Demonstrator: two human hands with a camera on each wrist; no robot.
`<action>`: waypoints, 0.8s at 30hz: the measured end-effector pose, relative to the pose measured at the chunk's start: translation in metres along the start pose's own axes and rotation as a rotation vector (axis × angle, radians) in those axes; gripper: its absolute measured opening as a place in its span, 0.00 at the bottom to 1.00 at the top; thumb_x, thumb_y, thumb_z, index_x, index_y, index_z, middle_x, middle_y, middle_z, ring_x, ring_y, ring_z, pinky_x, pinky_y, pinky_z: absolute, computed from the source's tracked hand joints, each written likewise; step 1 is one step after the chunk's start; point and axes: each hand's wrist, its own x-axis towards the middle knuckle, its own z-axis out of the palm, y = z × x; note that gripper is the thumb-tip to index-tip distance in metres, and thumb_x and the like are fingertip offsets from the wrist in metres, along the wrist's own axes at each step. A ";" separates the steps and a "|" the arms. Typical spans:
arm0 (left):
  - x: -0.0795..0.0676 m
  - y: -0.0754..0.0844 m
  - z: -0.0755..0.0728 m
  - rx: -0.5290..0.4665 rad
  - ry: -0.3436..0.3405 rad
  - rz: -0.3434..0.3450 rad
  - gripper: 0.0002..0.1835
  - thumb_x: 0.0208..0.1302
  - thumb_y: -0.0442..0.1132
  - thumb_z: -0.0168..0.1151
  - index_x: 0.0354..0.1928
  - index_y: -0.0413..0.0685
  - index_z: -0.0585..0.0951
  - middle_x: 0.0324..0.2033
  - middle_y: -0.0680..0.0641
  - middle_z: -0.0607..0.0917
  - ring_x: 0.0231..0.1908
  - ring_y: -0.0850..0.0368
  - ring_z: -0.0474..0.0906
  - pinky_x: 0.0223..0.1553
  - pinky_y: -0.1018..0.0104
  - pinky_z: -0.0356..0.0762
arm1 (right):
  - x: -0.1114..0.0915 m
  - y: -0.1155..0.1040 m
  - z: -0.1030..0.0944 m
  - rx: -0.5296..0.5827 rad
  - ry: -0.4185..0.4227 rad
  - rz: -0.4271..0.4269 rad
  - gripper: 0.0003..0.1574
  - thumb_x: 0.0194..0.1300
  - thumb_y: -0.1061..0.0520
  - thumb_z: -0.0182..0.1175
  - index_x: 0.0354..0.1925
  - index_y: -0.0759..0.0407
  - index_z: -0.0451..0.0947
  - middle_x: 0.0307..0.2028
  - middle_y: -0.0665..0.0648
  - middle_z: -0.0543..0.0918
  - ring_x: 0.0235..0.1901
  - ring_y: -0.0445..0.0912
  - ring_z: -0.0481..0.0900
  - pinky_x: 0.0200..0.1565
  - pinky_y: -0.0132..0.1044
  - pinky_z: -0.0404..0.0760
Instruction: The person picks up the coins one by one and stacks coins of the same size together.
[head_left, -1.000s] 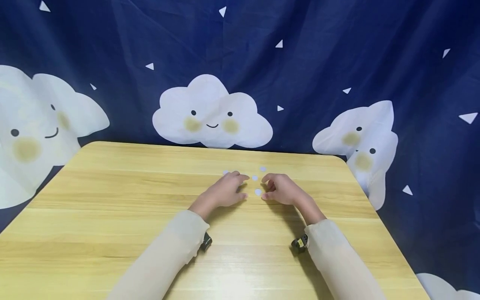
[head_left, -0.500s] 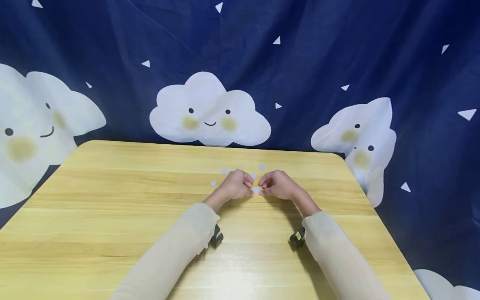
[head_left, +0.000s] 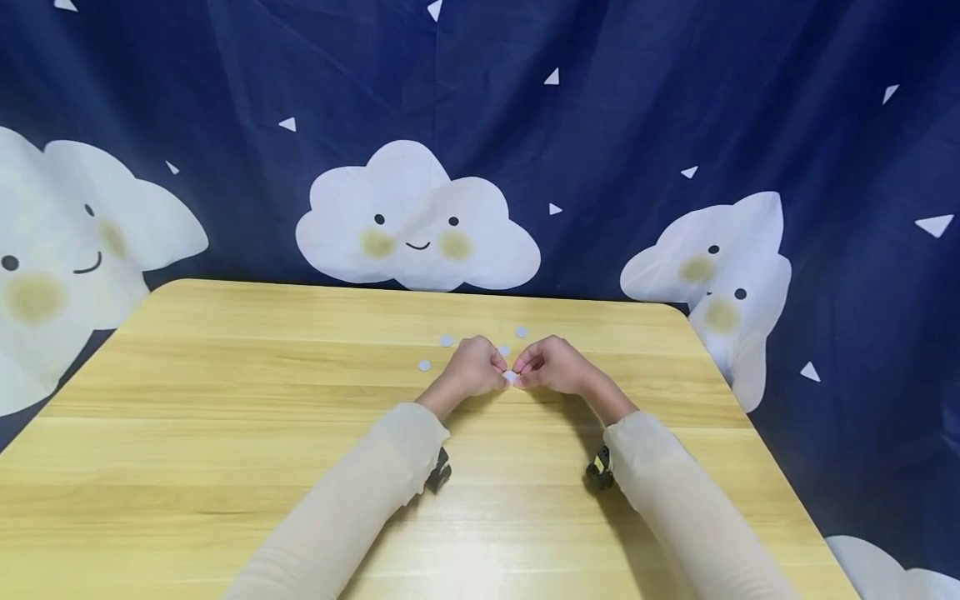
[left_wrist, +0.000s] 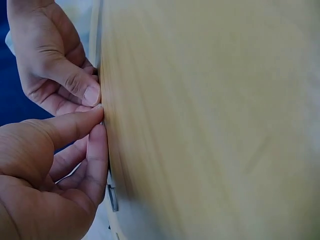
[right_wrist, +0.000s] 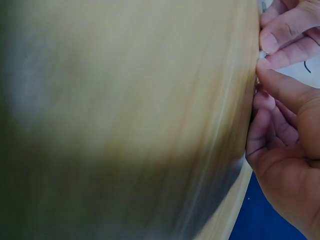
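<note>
A small white round disc (head_left: pixel 510 377) lies on the wooden table between my two hands. My left hand (head_left: pixel 472 367) pinches its left edge, thumb toward me and the other fingers curled. From the opposite side my right hand (head_left: pixel 557 367) pinches the right edge in the same way. In the left wrist view, the left hand (left_wrist: pixel 55 170) and the right hand (left_wrist: pixel 50 60) meet with thumb tips nearly touching, low against the tabletop. The right wrist view has the right hand (right_wrist: pixel 295 135) close below the left; fingertips mostly cover the disc there.
Another white disc (head_left: pixel 504 351) lies just behind the held one, and a further disc (head_left: pixel 521 332) sits beyond it. Left of the left hand are two more, a back disc (head_left: pixel 447 341) and a nearer disc (head_left: pixel 424 366). A blue cloud-print curtain (head_left: pixel 480 108) hangs behind the table (head_left: pixel 262 400).
My left hand has moved right and slightly toward me, uncovering discs on the left. Both hands' fingers have closed in on the near middle disc and now pinch it.
</note>
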 end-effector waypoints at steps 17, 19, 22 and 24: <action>-0.001 0.003 0.002 -0.020 -0.011 -0.029 0.08 0.55 0.30 0.76 0.38 0.41 0.89 0.32 0.50 0.87 0.38 0.56 0.81 0.45 0.66 0.82 | -0.002 0.003 0.004 0.027 0.006 -0.029 0.05 0.61 0.66 0.72 0.38 0.64 0.88 0.31 0.53 0.88 0.30 0.40 0.79 0.34 0.31 0.79; -0.002 0.003 0.003 -0.021 -0.013 -0.038 0.08 0.55 0.30 0.76 0.38 0.41 0.89 0.32 0.50 0.87 0.39 0.56 0.81 0.45 0.65 0.82 | -0.002 0.003 0.005 0.027 0.009 -0.029 0.05 0.61 0.66 0.71 0.38 0.64 0.88 0.31 0.53 0.88 0.30 0.40 0.79 0.34 0.30 0.79; -0.004 0.003 0.003 -0.023 -0.013 -0.045 0.08 0.56 0.31 0.76 0.39 0.41 0.89 0.33 0.50 0.87 0.39 0.56 0.81 0.46 0.65 0.82 | -0.003 0.003 0.006 0.022 0.010 -0.039 0.05 0.62 0.66 0.71 0.39 0.64 0.88 0.32 0.53 0.88 0.30 0.40 0.79 0.34 0.30 0.79; -0.005 0.003 0.004 -0.019 -0.014 -0.043 0.08 0.56 0.31 0.76 0.38 0.41 0.88 0.32 0.50 0.87 0.39 0.56 0.81 0.45 0.65 0.82 | -0.005 0.002 0.006 0.016 0.010 -0.047 0.05 0.62 0.66 0.71 0.39 0.64 0.88 0.31 0.53 0.88 0.30 0.40 0.78 0.34 0.30 0.79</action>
